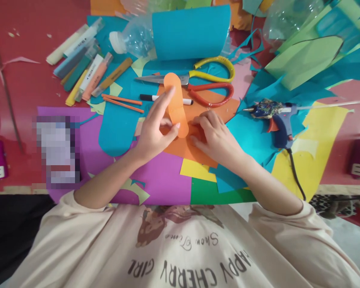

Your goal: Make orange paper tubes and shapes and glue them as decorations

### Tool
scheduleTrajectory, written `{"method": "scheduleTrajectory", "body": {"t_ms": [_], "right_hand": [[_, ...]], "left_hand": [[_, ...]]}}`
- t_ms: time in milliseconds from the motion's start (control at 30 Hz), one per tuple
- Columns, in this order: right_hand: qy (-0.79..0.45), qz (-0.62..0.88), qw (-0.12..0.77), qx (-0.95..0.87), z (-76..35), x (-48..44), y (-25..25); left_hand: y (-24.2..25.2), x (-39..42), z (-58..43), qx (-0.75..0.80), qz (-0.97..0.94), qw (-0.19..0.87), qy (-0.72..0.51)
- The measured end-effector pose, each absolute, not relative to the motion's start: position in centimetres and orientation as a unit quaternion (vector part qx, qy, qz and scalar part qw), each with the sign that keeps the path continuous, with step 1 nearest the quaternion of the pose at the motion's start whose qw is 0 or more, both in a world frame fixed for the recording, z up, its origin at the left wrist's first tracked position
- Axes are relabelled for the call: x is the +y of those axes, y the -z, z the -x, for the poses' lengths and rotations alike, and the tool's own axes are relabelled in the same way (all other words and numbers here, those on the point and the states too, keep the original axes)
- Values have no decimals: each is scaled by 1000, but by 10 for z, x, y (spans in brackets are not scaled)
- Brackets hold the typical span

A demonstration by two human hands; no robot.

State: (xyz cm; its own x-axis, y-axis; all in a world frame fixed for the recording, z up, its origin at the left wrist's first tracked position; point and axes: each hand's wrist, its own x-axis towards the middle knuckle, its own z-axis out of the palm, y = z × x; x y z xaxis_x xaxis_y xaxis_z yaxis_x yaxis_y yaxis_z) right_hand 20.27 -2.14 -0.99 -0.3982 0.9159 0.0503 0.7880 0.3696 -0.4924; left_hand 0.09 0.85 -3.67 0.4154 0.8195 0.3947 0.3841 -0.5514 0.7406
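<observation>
An orange paper strip (177, 106) with rounded ends and a crease across its middle is held in my left hand (157, 130), thumb at its lower end and fingers along its upper part. My right hand (211, 134) is just right of the strip, over a larger orange sheet (180, 149), its fingers curled; whether something small is between them cannot be made out. Behind the strip lie scissors (211, 94) with one yellow and one red handle, and a black-and-white marker (150, 97). Two thin orange strips (123, 102) rest left of my left hand.
A plastic bottle wrapped in blue paper (192, 34) lies at the back. Markers (90, 76) are at the left, near a blurred phone (60, 150). A glue gun (283, 124) with a cord lies right, among coloured paper and green cut-outs (303, 60).
</observation>
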Motion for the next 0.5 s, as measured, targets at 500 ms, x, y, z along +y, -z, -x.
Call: {"method": "scheduleTrajectory", "body": {"t_ms": [500], "right_hand": [[-576, 503, 398, -506, -206, -17, -1]], "left_hand": [[36, 8, 2, 372, -808, 276, -363]]}}
